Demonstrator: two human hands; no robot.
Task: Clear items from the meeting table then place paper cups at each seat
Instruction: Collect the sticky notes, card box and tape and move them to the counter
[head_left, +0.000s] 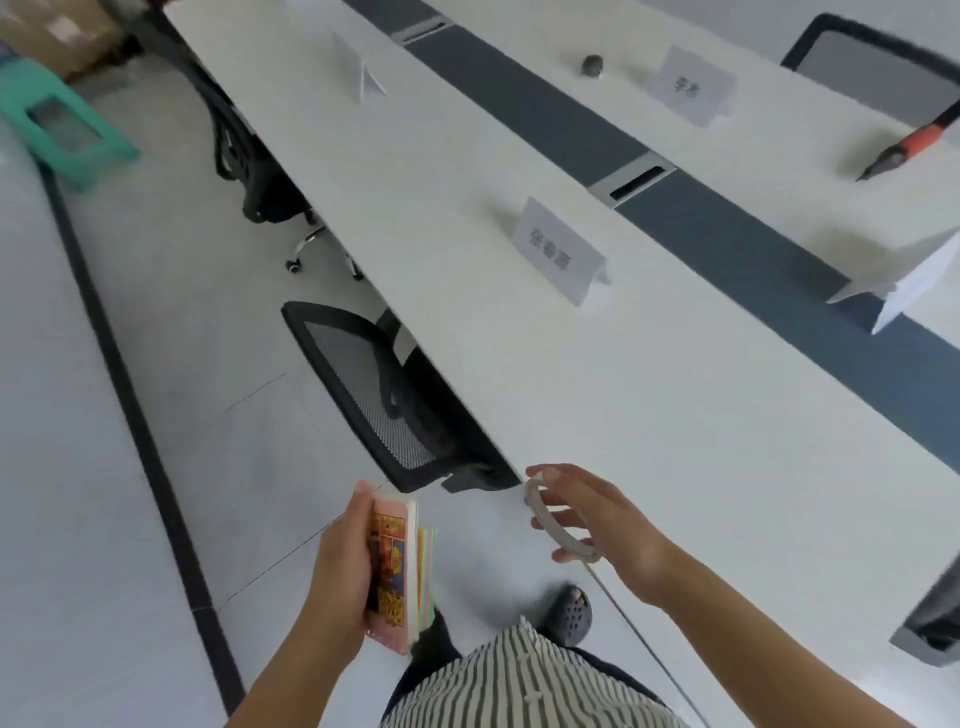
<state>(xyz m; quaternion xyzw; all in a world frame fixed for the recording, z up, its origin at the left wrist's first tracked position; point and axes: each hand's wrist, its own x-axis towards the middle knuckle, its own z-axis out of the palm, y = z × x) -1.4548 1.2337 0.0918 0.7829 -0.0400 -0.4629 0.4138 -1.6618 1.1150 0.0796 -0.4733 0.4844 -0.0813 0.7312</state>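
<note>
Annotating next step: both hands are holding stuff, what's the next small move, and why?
Probably pass the tape ring to the left hand, beside the pink pack, freeing the right hand: an orange-handled tool and a small dark object lie on the table.

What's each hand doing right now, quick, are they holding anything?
Left hand: closed around a pink pack with colored sheets beside it.
Right hand: holding a pale tape ring in its fingers.
</note>
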